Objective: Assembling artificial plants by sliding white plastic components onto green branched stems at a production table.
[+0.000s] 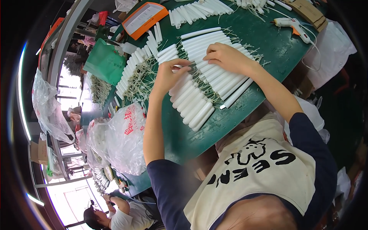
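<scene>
Across the green tabletop (281,50), two rows of white tubes (226,82) side by side, pale strings (202,83) between. At the left row (191,104), left hand (168,76), thumb and forefinger curled toward each other, any pinch impossible to tell; over the right row (220,73), right hand (230,58), fingers bent, close together.

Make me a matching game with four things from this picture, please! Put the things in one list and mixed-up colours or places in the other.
Things:
1. Glue gun
2. Box
3. Table
4. Right hand

Colours and places:
A. Dark green
B. Over the white tubes
C. Lying in the picture's upper right
D. Orange rim with a pale inside

Right pairs: 1-C, 2-D, 3-A, 4-B
</scene>
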